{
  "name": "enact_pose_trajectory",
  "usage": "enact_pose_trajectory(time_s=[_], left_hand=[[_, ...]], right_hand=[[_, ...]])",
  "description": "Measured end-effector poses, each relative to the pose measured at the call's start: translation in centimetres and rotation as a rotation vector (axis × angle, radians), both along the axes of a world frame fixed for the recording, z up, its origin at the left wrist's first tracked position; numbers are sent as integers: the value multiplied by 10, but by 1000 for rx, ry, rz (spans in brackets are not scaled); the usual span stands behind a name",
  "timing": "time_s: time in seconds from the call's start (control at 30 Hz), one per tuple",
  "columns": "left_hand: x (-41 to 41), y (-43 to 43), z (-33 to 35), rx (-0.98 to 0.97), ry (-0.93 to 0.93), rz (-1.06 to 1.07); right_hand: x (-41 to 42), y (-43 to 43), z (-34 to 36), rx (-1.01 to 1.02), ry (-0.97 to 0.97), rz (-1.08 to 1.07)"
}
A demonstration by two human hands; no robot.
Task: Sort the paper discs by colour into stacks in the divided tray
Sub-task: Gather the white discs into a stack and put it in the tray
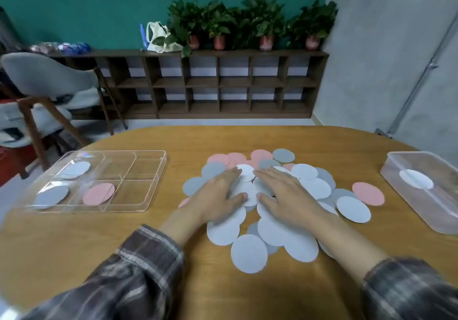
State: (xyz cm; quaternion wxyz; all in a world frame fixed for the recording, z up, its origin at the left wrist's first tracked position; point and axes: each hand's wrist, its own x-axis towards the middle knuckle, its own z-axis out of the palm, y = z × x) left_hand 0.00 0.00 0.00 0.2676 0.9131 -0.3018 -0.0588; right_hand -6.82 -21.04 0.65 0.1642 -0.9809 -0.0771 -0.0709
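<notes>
2 flat hands | left hand [219, 193], right hand [287, 191] | fingers [233, 173] atop disc pile [314, 187]

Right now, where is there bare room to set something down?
Bare wood lies between the divided tray and the disc pile, and along the near edge. The tray's right compartments are empty. Crowded under the left hand and right hand.

A teal wall [74, 10] backs the dark cubby shelf [247, 53] and its row of potted plants [262, 20]; left in my view, a grey chair [47, 72] stands on pale floor [94, 126].
</notes>
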Motion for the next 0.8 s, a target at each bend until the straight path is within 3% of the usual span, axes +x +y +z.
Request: enact_pose_trajectory(time_s=[0.4, 0.8], left_hand=[[35, -14, -38, -159, -208, 78], [30, -17, -31, -230, -223, 86]], right_hand=[[37, -5, -36, 142, -30, 15], [52, -3, -39, 148, -55, 31]])
